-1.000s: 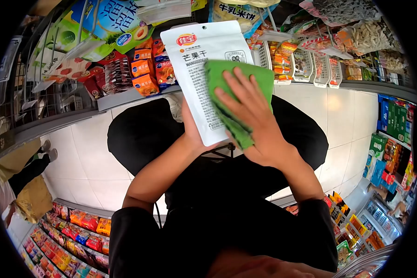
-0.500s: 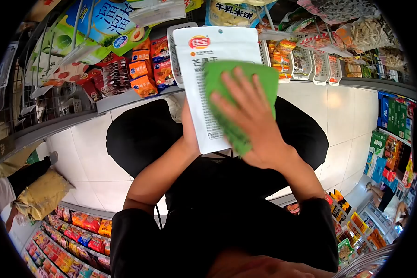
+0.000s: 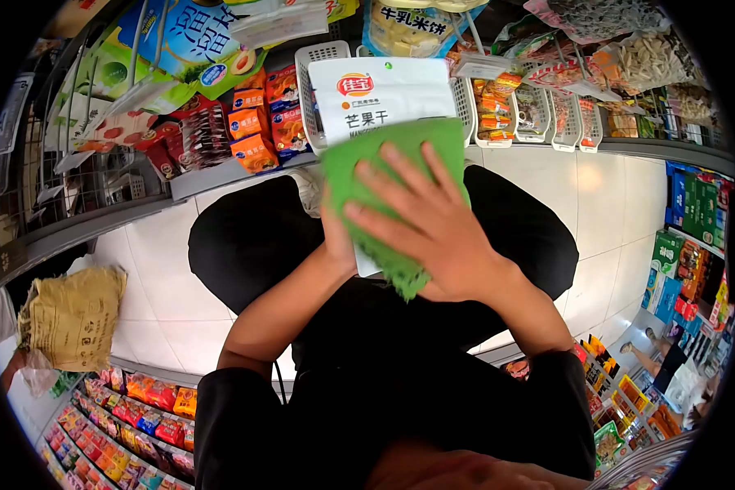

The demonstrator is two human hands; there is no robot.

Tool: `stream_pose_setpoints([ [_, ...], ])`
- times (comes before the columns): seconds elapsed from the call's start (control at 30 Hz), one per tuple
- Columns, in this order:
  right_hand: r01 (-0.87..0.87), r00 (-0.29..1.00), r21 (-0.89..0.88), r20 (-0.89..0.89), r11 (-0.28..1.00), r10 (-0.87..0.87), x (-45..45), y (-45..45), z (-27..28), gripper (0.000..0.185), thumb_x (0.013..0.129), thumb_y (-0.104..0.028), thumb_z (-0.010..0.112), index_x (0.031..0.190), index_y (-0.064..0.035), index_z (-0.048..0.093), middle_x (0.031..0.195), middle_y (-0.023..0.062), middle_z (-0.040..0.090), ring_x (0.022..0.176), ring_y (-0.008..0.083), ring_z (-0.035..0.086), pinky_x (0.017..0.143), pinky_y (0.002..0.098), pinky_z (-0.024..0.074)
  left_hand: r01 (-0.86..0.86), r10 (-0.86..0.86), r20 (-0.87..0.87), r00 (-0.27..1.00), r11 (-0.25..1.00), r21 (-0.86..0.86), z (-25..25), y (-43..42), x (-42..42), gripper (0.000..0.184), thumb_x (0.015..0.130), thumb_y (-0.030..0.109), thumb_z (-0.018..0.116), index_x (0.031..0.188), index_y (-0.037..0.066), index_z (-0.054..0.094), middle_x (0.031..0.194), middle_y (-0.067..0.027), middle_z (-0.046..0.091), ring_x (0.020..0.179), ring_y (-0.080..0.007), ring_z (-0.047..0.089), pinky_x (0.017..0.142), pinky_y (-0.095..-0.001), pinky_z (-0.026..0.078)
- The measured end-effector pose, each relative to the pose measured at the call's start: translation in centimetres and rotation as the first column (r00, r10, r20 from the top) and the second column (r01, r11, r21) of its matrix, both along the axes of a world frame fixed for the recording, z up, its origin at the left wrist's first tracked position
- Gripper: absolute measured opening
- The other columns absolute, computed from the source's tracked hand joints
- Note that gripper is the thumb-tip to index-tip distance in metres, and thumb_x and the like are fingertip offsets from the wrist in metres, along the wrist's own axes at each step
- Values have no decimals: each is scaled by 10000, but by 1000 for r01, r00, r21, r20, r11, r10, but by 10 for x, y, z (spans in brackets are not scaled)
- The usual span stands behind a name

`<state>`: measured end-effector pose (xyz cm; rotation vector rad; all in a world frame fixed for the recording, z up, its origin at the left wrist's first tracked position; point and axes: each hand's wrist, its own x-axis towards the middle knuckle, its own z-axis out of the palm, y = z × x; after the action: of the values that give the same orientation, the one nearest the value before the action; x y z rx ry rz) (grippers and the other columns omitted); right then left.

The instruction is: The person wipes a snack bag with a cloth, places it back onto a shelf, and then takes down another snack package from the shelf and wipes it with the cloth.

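Head view | flat white printed pouch (image 3: pixel 384 77) lay between black-clad knees (image 3: pixel 249 237), left hand (image 3: pixel 339 237) gripping its edge, fingers hidden | right hand (image 3: pixel 433 216) spread flat, pressing green fabric cloth (image 3: pixel 339 175) onto it | step: apparently wiping; next move called for steady bracing

Head-worn view, forward and down

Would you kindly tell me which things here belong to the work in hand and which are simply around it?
In use:
- white pouch, held by the left hand
- green cloth, over the pouch's front, under the spread right hand

Just around:
- orange packets
- white basket behind the pouch
- yellowish sack
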<state>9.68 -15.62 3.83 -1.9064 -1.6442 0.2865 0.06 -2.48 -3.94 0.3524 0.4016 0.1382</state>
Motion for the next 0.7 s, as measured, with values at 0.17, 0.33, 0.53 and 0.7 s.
stream_pose_setpoints([
  [0.17,-146,989,-36,-10,989,146,1,-4,3,665,832,-285,621,1473,-140,520,1598,187,362,1489,446,293,1196,644,155,-54,56,163,985,998,-19,-10,-2,-8,656,1049,527,247,1465,60,447,1438,-141,527,1306,-282,536,1108,-431,436],
  [0.33,167,986,70,-40,983,-165,7,0,-1,911,648,-227,763,1508,-180,467,1623,127,333,1517,408,250,1206,658,138,-152,160,-19,987,965,212,-1,-3,-4,480,1071,343,285,1343,30,527,1285,-134,616,1116,-214,623,989,-374,510],
  [0.53,8,999,72,-33,997,-6,4,-2,1,963,587,-213,768,1504,-190,475,1624,125,336,1509,421,262,1190,678,154,-135,146,278,949,989,-60,22,7,0,491,1049,338,296,1280,10,578,1222,-147,653,1112,-222,635,994,-361,506],
  [0.7,-72,997,-2,38,997,72,0,0,8,1069,490,-184,819,1503,-201,478,1622,103,348,1514,387,270,1192,666,172,-114,114,-5,994,992,-59,28,4,-3,530,1045,449,336,1304,44,557,1229,-133,650,1112,-232,635,1007,-364,496],
])
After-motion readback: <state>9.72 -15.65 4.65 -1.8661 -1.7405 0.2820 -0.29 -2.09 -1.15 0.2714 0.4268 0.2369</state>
